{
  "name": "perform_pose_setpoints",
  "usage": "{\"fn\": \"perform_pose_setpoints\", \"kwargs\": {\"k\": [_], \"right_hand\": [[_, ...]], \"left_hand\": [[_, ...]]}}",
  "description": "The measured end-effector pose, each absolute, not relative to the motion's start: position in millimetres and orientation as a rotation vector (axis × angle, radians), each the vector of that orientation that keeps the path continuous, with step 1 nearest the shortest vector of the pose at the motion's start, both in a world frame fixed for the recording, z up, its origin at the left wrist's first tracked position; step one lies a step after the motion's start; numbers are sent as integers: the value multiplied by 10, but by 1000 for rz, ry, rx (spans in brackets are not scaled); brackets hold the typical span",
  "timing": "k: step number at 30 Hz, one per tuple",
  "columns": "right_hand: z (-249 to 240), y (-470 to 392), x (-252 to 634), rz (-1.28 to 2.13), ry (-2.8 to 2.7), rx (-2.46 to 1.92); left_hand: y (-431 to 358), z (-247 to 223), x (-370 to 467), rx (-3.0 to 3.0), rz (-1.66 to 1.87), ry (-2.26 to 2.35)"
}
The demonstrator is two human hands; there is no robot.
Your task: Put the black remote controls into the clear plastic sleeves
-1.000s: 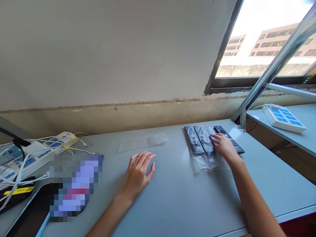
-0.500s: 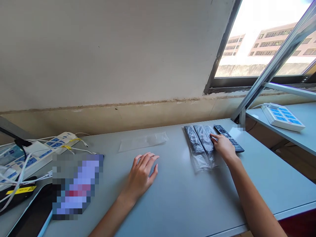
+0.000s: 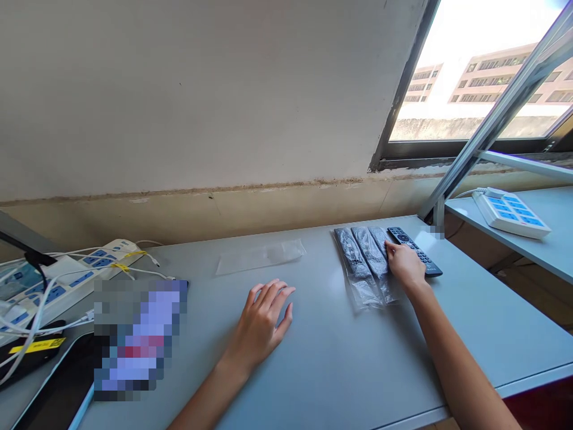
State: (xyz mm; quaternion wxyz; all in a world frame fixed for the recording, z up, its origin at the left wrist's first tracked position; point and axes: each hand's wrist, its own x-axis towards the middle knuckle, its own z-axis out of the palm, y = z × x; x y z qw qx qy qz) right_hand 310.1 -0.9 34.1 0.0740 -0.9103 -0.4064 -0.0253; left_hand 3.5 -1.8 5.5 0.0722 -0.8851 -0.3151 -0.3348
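Observation:
My right hand [image 3: 406, 266] is at the right of the desk, fingers curled and pressed against the rightmost of three dark remote controls in clear plastic bags [image 3: 369, 254]. Its palm hides part of that bagged remote. Just beyond the hand lies a bare black remote control [image 3: 414, 248], partly covered by it. Near the middle of the desk my left hand [image 3: 264, 316] hovers or rests palm down, fingers loosely apart and holding nothing. Behind it lies a flat clear plastic bag [image 3: 259, 257], apparently with nothing inside.
On the left, a white power strip [image 3: 96, 266] with tangled cables, a phone-like pixelated item [image 3: 147, 334] and a dark tablet-like slab [image 3: 54, 388] crowd the grey desk [image 3: 322, 364]. A wall runs behind. A metal post [image 3: 474, 140] rises at the right, beside another power strip [image 3: 513, 212].
My right hand's index finger, stretched over the bagged remote before, has drawn in to its right side. My left hand has shifted slightly right.

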Motion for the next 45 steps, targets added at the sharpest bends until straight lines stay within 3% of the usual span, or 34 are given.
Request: {"fn": "perform_pose_setpoints", "kwargs": {"k": [34,45], "right_hand": [[381,-49,3180,-111,-1165,-2647],[294,-153,3584,-156,-1013,-2829]], "left_hand": [[60,-81,-6,-2669,-904,-1013],[459,-277,-311,-2499,-741,-1542]]}}
